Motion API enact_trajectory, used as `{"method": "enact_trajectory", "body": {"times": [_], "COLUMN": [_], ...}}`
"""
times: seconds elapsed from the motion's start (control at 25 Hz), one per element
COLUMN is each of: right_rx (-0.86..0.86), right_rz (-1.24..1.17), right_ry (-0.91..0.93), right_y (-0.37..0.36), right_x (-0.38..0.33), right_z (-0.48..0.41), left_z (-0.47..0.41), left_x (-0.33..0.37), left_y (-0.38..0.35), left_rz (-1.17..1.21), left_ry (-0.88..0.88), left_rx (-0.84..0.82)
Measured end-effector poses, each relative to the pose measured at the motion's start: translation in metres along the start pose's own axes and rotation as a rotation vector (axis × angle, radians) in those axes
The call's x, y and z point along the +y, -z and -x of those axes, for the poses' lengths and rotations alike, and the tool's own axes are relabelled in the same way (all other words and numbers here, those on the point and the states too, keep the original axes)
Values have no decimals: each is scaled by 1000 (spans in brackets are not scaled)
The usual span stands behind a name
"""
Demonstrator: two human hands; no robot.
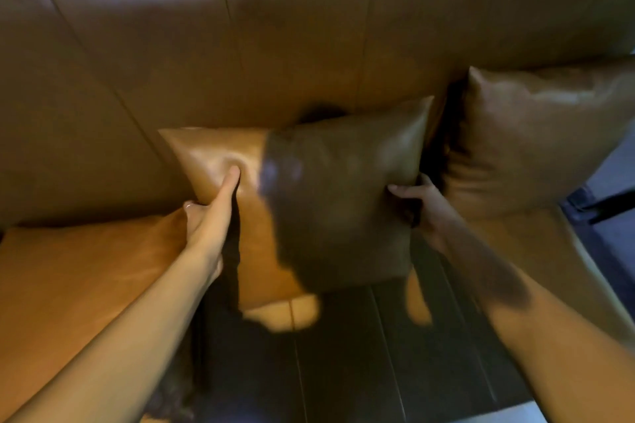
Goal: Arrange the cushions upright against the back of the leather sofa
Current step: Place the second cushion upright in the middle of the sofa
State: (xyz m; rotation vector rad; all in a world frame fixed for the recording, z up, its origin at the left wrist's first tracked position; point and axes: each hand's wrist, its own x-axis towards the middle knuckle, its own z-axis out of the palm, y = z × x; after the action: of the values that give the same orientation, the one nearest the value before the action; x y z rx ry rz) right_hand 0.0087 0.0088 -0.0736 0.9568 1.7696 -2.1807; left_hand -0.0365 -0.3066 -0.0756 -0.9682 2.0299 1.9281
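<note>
- Left hand [209,213], centre left of frame: clamped on the left edge of the middle cushion [309,203], thumb pressed into its front face.
- Right hand [421,203], centre right: gripping the same cushion's right edge, partly in shadow.
- Middle cushion: upright, at the sofa backrest [240,55].
- Second cushion [536,137], right of frame: upright against the backrest, just beside the first.

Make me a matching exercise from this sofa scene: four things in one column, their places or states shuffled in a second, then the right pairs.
Things:
1. left hand
2. right hand
3. middle cushion
4. right cushion

States:
A. stands against the sofa back, untouched
B. grips the held cushion's right edge
C. held between both hands
D. thumb pressed into the cushion's sunlit face

Pairs: 1-D, 2-B, 3-C, 4-A
</note>
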Motion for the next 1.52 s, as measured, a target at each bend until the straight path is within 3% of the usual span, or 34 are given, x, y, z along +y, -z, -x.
{"method": "enact_trajectory", "body": {"times": [0.12,0.32,0.48,0.72,1.04,1.36,1.52], "right_rx": [-29,-66,22,24,41,139,252], "right_rz": [-16,79,43,30,21,117,305], "right_ry": [64,17,62,100,117,140,225], "right_y": [6,0,-6,-9,-21,-35,-47], "right_x": [-37,-54,-54,-50,-39,-39,-41], "right_z": [-9,-23,-34,-37,-48,-42,-28], "left_z": [4,6,3,5,-10,-15,-2], "left_x": [22,41,44,44,41,39,51], "left_y": [-15,-33,-45,-43,-42,-39,-29], "left_rz": [35,94,135,183,178,22,-40], "left_ry": [-60,-158,-192,-214,-187,-159,-157], "left_rx": [-34,-146,-49,40,-6,46,117]}}
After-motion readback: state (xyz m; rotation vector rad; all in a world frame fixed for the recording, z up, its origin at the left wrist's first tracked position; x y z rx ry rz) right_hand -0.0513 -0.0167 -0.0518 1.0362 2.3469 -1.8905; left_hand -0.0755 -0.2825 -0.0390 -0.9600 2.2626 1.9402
